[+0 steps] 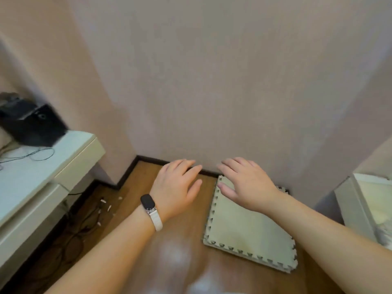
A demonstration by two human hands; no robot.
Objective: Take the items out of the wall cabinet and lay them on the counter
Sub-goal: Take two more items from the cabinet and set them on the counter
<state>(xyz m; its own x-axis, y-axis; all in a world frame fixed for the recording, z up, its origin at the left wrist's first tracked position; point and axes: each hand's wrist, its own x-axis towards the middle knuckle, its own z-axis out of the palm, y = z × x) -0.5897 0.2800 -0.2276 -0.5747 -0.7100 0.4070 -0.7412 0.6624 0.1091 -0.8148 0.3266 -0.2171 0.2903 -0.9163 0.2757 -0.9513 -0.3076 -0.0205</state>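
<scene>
Wood floor [184, 240], one foam mat [244, 228] | two hands: left hand [176, 187], right hand [246, 183] | fingers spread, empty

L hand [177, 183] & R hand [247, 183] outstretched, palms down, empty.

Floor [182, 234]: wood-look boards w/ a glossy finish, bright glare patches. Foam mat [244, 225]: pale green, matt, soft-looking, toothed edges. Wall [212, 81]: matt, fine-grained texture, prob. wallpaper. Skirting board [129, 168]: dark, smooth. Desk [42, 172]: white, smooth, satin sheen. Black box [36, 124] on it: semi-gloss, looks plastic. Wristband [156, 219]: pale ribbed strap, glossy black face, on the left hand [176, 183].
</scene>
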